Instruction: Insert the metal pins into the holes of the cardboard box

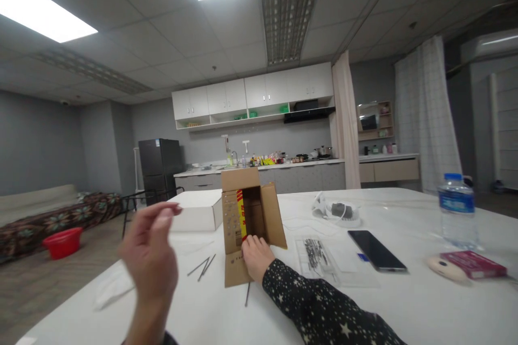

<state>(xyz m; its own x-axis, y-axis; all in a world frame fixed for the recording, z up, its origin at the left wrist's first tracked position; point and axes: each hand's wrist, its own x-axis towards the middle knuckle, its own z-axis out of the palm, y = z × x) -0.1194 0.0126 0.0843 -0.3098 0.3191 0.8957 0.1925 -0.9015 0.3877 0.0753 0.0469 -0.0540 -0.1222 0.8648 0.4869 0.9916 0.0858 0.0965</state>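
Note:
A brown cardboard box (254,202) lies on the table with its open mouth and spread flaps towards me. Inside it, along the left wall, shows a yellow and red printed strip (242,214). My right hand (258,259) is at the lower edge of the mouth, its fingers bent over that edge and their tips partly hidden in the box. To the left of the box my left hand (151,250) is raised above the table, thumb and fingers pinched together. Whatever may be in that pinch is too small to make out. Thin metal rods (205,267) lie between my hands.
Behind my left hand sits a white box (198,210). On the right are a clear case of small metal pieces (315,256), a black phone (376,250), a white corded device (338,210), a water bottle (457,215) and a dark red box (473,265). Crumpled white material (115,287) lies at left.

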